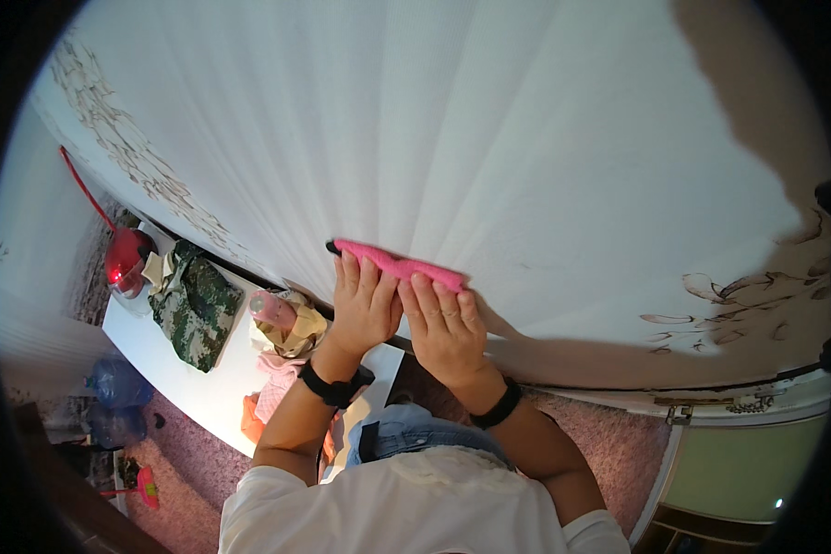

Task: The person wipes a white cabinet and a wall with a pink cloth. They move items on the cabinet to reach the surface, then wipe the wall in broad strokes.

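A bright pink cloth pad [395,260] with a black left end lies against a white wall surface [471,159] that carries a brown leaf and branch pattern. Side by side, both hands press the pad to that surface with fingers stretched upward. My left hand [365,308] covers its lower left part, and a black band with a small dark device circles that wrist. Over the pad's right end lies my right hand [449,332], with a black band on its wrist too. The palm sides of both hands are hidden.
On the left, a white table [135,332] bears a folded camouflage garment [197,308], a pink bottle [275,310] in crumpled wrapping, a pink cloth [277,384] and a shiny red rounded object [124,263]. Water jugs [121,384] stand beyond. A metal latch [678,414] is at right.
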Motion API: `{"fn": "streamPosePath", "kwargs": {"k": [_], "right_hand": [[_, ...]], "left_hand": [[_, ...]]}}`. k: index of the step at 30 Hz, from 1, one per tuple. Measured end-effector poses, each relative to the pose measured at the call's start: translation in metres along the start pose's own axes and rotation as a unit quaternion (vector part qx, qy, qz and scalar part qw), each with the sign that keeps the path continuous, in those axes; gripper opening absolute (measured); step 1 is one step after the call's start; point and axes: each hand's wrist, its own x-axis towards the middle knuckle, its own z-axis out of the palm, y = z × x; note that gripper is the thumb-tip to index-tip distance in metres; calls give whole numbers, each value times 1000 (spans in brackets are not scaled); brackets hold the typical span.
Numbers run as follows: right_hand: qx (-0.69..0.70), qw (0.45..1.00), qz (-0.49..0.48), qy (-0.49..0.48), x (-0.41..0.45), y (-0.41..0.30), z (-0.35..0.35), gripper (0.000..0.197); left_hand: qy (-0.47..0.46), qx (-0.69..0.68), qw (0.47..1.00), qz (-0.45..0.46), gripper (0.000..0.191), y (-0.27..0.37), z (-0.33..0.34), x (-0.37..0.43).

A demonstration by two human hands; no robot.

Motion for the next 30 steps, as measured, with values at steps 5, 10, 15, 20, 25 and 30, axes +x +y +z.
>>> {"fn": "streamPosePath", "kwargs": {"k": [5, 10, 15, 20, 25, 30], "right_hand": [[24, 992, -56, -110, -66, -12, 30, 42], [46, 993, -40, -96, -86, -9, 22, 36], [25, 999, 31, -33, -43, 8, -9, 36], [-13, 999, 50, 14, -30, 25, -21, 35], [15, 995, 40, -94, -92, 23, -6, 37], [42, 979, 54, -190, -150, 22, 5, 36]], "left_hand": [[-128, -17, 988, -85, 50, 19, 22, -89], [-156, -2, 985, -72, 42, 34, 29, -101], [-63, 8, 997, -51, 38, 33, 19, -29], [-6, 35, 999, 12, 38, 41, 15, 10], [-138, -16, 990, -26, 38, 66, 28, -43], [-220, -50, 974, 16, 38, 85, 43, -89]]}}
